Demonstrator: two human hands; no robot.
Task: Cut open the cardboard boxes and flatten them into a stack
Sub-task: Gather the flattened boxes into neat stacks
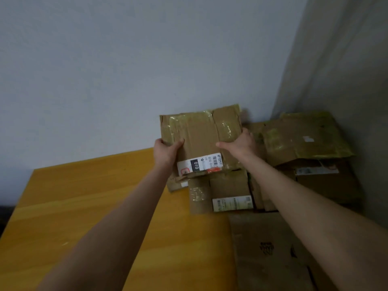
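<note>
A flattened brown cardboard box (pixel 201 135) with shiny tape and a white shipping label marked 010 is held tilted up above the far part of the table. My left hand (pixel 165 152) grips its left edge, thumb on the front face. My right hand (pixel 241 141) grips its right edge. Under it lies another flattened box (pixel 226 185) with a white label. A larger flattened, taped box (pixel 304 139) lies on top of more cardboard at the right by the wall corner.
The yellow wooden table (pixel 84 206) stretches to the left and near side. A brown cardboard sheet with dark print (pixel 266 248) lies at the near right. A pale wall stands behind; a grey wall or curtain (pixel 346 59) closes the right side.
</note>
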